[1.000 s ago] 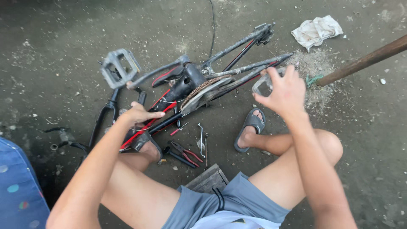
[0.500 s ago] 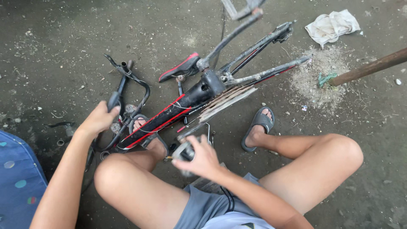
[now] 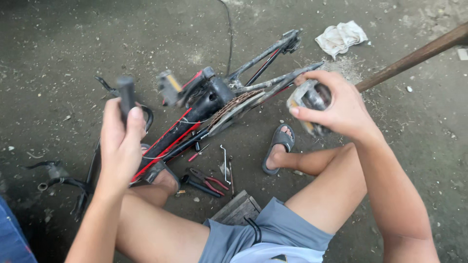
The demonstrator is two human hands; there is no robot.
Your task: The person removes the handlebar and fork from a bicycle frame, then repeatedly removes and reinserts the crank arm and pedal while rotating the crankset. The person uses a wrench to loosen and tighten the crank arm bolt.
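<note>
Now, left hand (image 3: 121, 141): raised at left of centre of the frame, forearm rising from the lower left, fingers clenched round a black handlebar grip (image 3: 127, 93) that stuck up past the thumb.
Right hand (image 3: 336, 104): lifted at right of centre, forearm coming from the lower right, fingers curled and grasping a blurred silvery bicycle part (image 3: 306, 100); kind of part could not be told.
Bicycle frame (image 3: 195, 122): black with red stripes, lying on the ground in the middle of the frame, between the two hands.
Frame's long axis: slanted from lower left to upper right, rear stays (image 3: 273, 65) pointing to the upper right, handlebar end toward the lower left.
Chainring (image 3: 234, 102): rusty, toothed, near the frame's middle.
Pedal (image 3: 169, 86): grey, blurred, just above the frame, upper left of centre.
Pliers (image 3: 207, 181): red-handled, on the ground below the frame, just beside a bent metal tool (image 3: 225, 163).
Rag (image 3: 340, 38): white, crumpled, upper right, well apart from the frame.
Wooden handle (image 3: 419, 54): brown, slanting to the upper right corner, behind the right hand.
Sandal (image 3: 279, 146): dark, on a foot, right of the tools.
</note>
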